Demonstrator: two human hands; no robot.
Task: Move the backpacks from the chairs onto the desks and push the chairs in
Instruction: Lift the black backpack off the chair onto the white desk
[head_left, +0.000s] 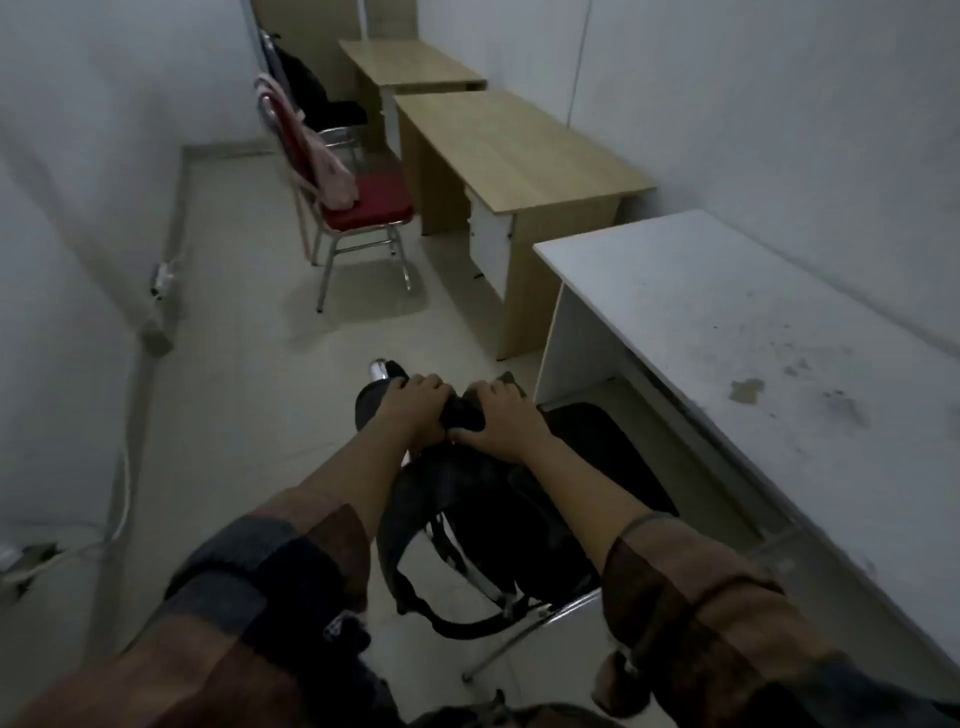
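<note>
head view, both hands (452, 415) gripping black backpack (483, 509) top, on chair (524, 629), beside white desk (753, 332)

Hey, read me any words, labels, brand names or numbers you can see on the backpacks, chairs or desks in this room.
None readable: the black backpack, pink backpack, red chair, wooden desks and white desk show no lettering. The far dark backpack is too small and dim to judge.
</note>
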